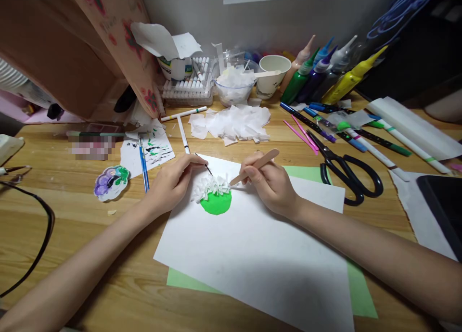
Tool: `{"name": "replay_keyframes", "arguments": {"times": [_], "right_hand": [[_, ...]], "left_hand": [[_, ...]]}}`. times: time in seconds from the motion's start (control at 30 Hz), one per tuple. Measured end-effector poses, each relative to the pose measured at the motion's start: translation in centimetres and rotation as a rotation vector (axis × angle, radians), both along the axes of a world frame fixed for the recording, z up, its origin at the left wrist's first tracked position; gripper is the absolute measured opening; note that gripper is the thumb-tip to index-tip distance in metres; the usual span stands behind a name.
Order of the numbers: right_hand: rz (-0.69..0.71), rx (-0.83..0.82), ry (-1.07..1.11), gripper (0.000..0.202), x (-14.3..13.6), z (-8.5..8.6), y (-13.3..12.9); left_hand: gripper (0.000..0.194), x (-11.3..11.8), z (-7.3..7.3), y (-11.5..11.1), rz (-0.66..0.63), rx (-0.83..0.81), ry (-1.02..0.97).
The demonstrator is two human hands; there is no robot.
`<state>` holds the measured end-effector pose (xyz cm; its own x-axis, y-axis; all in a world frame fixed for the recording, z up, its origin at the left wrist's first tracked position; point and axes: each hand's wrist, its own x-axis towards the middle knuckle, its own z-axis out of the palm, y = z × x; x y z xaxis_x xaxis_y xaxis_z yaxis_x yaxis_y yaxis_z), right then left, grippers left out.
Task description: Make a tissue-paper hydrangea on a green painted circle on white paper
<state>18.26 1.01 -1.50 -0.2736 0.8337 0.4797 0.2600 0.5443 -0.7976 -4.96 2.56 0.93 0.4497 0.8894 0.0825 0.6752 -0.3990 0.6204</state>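
My right hand (270,183) is closed around a wooden craft stick (265,159), its lower tip touching the right side of a cluster of crumpled white tissue paper bits (212,185). These bits cover the top of a bright green rounded paper shape (216,204) on a white sheet of paper (252,255). My left hand (173,180) rests at the sheet's upper left edge, fingers together around a thin dark stick (208,169) that points at the cluster. The stick's kind is unclear.
Torn white tissue pieces (233,122) lie behind the sheet. Black-handled scissors (342,168) and markers (390,142) are at right. Paint bottles (341,86), a paper cup (272,74) and a plastic bowl (234,89) stand behind. A paint palette (108,183) and blue brush (143,166) lie left.
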Motion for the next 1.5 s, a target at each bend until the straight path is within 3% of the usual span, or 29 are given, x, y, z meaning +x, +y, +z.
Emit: {"name": "replay_keyframes", "arguments": {"times": [0.23,0.47,0.63,0.97,1.17,1.4,1.5], "right_hand": [[0.155,0.149,0.008,0.02,0.09,-0.15,0.19],[-0.029,0.164,0.108,0.019,0.25,-0.31,-0.09],[0.035,0.161,0.001,0.02,0.02,-0.11,0.09],[0.133,0.202,-0.006,0.02,0.01,0.04,0.11],[0.156,0.114,-0.022,0.022,-0.13,0.17,0.25],[-0.014,0.179,0.122,0.023,0.08,-0.21,-0.24],[0.003,0.183,0.126,0.023,0.07,-0.26,-0.23]], "left_hand": [[0.029,-0.17,-0.46,-0.07,-0.006,0.009,-0.027],[0.03,-0.35,-0.57,-0.07,-0.016,0.025,-0.01],[0.03,-0.33,-0.6,-0.04,-0.02,0.042,-0.001],[0.03,-0.27,-0.52,-0.08,-0.021,0.036,0.013],[0.031,-0.28,-0.57,-0.09,-0.02,0.024,0.016],[0.031,-0.25,-0.5,-0.15,-0.015,0.019,0.016],[0.031,-0.26,-0.44,-0.17,-0.015,0.012,0.017]]}}
